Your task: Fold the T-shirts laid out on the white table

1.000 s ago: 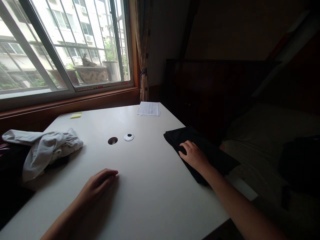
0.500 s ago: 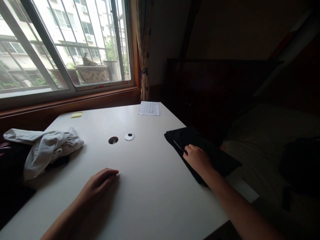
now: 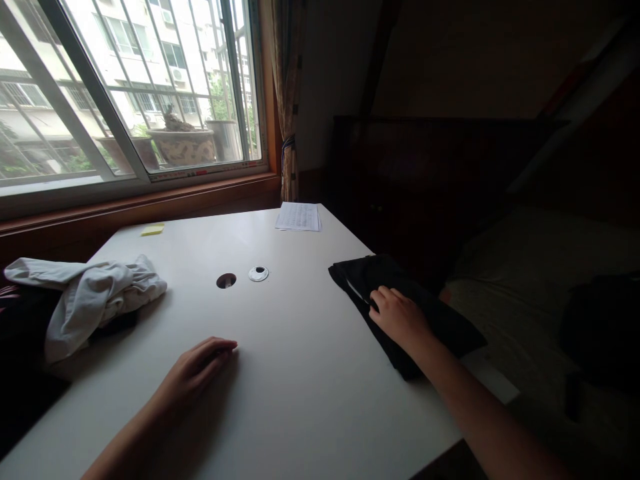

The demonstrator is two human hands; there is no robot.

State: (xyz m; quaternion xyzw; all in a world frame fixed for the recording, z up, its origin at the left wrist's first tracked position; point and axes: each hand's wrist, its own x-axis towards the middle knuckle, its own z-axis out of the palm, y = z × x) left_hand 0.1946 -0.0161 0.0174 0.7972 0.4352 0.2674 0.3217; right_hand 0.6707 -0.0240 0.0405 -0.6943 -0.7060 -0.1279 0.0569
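My left hand point(image 3: 207, 363) rests on the white table point(image 3: 300, 400), its fingers stretched out and nothing in it. At the table's right edge lies a folded black garment point(image 3: 373, 270); its exact kind does not show. My right hand point(image 3: 400, 317) is on top of it with bent fingers closed on the black fabric near its left edge. A pale streak runs along the cloth just beyond those fingertips. The forearm covers part of the garment.
On the left lies a crumpled light-grey garment point(image 3: 105, 297) over dark cloth. A round hole point(image 3: 227, 281) and a white ring cap point(image 3: 259, 274) sit mid-table. Papers point(image 3: 299, 217) and a yellow sticky note point(image 3: 153, 229) lie at the back, below a barred window point(image 3: 175, 87).
My right hand has moved slightly to the right, and the near end of the black garment has shifted a little toward me. My left hand has stayed almost still.
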